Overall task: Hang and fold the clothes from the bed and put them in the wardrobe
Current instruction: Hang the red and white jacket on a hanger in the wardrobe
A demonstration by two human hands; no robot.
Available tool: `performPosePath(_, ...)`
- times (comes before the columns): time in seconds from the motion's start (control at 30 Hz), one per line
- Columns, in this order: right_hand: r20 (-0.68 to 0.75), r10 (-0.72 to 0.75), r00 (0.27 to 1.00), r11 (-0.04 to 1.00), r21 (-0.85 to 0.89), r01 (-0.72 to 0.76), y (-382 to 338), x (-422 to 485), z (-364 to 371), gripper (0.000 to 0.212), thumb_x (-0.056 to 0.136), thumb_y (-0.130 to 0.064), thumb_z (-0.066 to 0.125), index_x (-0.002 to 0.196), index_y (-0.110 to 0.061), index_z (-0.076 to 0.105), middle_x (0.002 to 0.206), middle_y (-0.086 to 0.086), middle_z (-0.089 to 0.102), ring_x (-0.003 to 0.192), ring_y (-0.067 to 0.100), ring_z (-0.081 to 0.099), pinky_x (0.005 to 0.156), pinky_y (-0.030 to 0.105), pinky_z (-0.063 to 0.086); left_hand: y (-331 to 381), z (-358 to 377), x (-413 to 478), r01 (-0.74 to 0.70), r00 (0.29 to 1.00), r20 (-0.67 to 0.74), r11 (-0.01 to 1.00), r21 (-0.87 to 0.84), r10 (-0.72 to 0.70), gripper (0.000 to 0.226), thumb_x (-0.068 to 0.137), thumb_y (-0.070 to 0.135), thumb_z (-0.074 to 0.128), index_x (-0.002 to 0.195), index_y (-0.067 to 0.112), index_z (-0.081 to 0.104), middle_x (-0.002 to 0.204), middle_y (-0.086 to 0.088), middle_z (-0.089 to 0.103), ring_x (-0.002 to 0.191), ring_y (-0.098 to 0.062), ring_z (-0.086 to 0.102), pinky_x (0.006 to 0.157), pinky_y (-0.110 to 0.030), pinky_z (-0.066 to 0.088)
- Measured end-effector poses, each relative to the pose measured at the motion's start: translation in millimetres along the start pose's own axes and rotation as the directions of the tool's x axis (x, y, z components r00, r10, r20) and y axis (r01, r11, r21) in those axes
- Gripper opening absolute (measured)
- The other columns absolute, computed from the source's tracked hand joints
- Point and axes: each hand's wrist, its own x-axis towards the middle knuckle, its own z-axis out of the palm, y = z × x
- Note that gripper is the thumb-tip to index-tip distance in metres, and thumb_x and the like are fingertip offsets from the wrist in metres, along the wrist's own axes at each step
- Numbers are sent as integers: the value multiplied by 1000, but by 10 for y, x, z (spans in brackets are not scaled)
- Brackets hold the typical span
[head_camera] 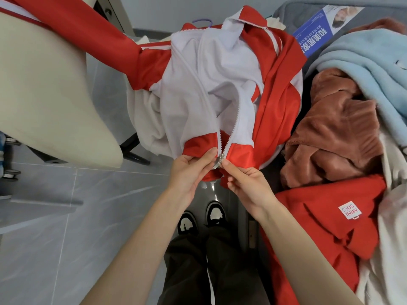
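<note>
Jacket (209,84), purple hanger (203,21) mostly hidden behind its collar

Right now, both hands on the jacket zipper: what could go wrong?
1. The slider sits at the jacket hem with teeth apart above; pulled crooked, it could jam or catch the white lining.
2. The left hand and right hand pinch only the hem; the rest could slip toward the floor.

A red-and-white jacket (220,84) lies spread open, its zip slider (218,162) down at the hem, beside a brown fleece (334,128), a pale blue fleece (363,67) and a red garment (319,216) heaped on the bed (297,12).
</note>
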Motion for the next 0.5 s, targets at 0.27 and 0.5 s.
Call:
performPosePath(0.27, -72, -83, 994, 994, 59, 87, 58, -55, 14, 27, 62, -30, 79, 82, -12, 78, 84, 7, 72, 74, 15, 53, 70, 19, 43, -54, -98, -14, -115, 992, 72, 973, 199, 102, 12, 75, 10, 77, 87, 8, 73, 87, -9, 75, 84, -18, 72, 73, -22, 55)
performPosePath(0.5, -129, -25, 991, 990, 138, 43, 181, -153, -76, 13, 69, -16, 77, 79, -7, 76, 82, 6, 75, 63, 4, 66, 54, 12, 47, -196, -193, -48, -154, 988, 97, 861, 485, 122, 15, 75, 13, 78, 90, 14, 73, 83, 1, 75, 78, -11, 72, 70, -28, 57)
